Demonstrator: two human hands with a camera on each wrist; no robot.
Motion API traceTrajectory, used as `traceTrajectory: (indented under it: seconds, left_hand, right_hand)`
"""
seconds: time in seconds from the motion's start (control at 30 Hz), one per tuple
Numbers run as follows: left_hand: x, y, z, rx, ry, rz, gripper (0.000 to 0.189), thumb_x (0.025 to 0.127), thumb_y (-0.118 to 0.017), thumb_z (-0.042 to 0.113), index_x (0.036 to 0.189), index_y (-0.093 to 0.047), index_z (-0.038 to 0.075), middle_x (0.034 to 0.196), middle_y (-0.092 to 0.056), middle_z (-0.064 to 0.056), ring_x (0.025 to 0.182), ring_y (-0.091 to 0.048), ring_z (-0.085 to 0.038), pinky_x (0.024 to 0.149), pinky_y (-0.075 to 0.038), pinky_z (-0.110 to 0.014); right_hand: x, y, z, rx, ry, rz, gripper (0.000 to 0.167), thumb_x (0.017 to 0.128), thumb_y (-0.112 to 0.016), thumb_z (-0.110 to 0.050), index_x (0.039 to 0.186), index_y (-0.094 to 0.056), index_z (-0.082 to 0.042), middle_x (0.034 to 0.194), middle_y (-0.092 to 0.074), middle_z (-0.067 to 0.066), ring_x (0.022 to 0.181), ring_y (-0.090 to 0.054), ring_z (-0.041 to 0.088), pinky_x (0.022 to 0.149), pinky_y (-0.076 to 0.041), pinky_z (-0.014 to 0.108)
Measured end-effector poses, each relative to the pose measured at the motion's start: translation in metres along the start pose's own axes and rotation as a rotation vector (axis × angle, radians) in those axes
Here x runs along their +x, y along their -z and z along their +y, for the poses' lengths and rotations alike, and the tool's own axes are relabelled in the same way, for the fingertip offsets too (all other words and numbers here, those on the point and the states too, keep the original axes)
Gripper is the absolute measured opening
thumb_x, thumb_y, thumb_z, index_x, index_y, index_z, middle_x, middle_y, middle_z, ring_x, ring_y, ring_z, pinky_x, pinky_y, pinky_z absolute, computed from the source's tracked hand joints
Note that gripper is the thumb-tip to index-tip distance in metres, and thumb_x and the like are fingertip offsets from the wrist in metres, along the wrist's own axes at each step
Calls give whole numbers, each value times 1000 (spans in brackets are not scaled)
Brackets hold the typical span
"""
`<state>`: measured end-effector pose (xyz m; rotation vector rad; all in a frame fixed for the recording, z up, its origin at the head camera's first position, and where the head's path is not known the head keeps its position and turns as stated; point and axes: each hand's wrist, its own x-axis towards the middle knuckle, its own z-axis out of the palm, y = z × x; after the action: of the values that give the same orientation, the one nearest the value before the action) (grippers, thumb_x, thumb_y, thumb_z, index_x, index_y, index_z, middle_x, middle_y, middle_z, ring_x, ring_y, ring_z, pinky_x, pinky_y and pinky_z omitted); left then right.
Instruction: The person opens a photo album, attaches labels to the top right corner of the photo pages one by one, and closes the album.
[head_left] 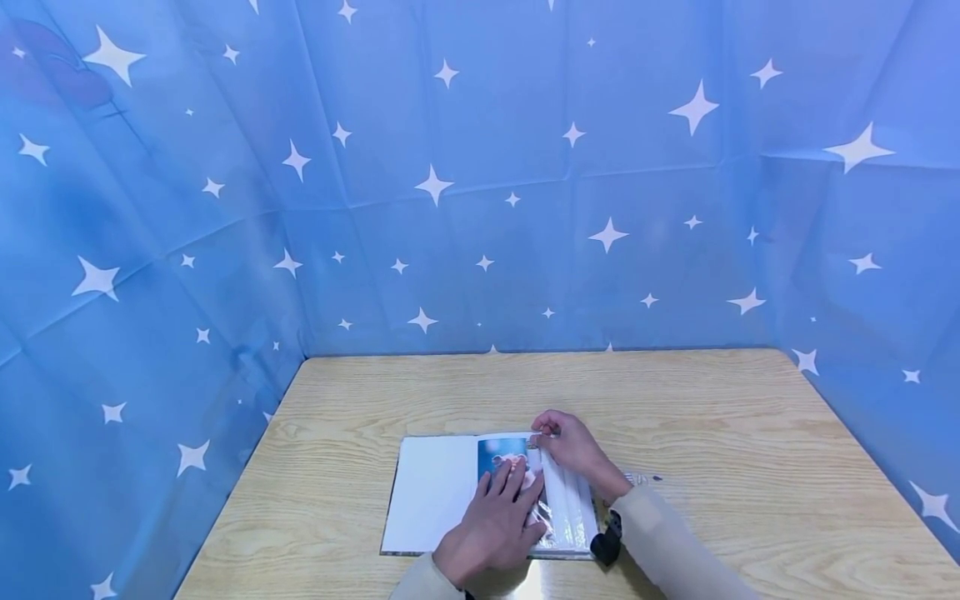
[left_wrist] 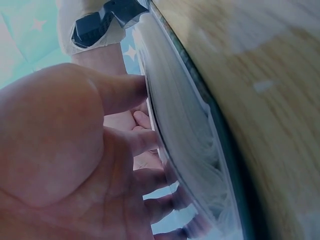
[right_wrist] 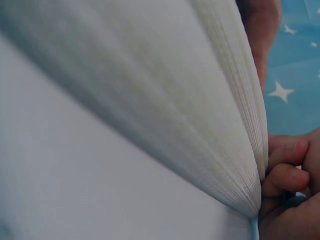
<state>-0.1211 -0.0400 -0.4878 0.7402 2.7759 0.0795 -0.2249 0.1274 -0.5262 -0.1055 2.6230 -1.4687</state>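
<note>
A photo album (head_left: 433, 492) lies open on the table, its white inside cover to the left and a stack of clear-sleeved pages to the right. A photo (head_left: 489, 452) with a blue background shows in the top page. My left hand (head_left: 495, 521) rests on that page with fingers spread, covering much of the photo. At the page's top edge my right hand (head_left: 573, 446) has its fingers curled and pinches the sleeve edge; whether a photo edge is also between the fingers is unclear. In the right wrist view, the fanned pages (right_wrist: 165, 85) hide part of the fingers.
The wooden table (head_left: 360, 392) extends around the album. Some small items (head_left: 641, 478), too small to name, lie right of the album beside the right forearm. A blue curtain (head_left: 510, 233) with white stars hangs behind and at both sides.
</note>
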Motion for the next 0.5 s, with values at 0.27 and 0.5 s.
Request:
traceTrajectory:
  seconds: [0.27,0.5]
  left_hand:
    - [0,2,-3,-66,-19,-5,63,102,-41,51,157,-29,24,165,-19,-7,152,-16,-29,119,-25,-55]
    - [1,2,-5,-151,-33,-18,66,101,-40,54,158,-28,21,165,-17,-10,152,-13,-32,119,-21,-58]
  right_hand:
    - [0,4,4,52,-21,-11,9,96,-61,-11,102,-68,-13,95,-62,2,84,-55,18,73,-43,29]
    - [2,5,7,182,-50,-48,13,96,-60,-9,108,-66,-7,89,-60,5,57,-45,15,48,-39,23]
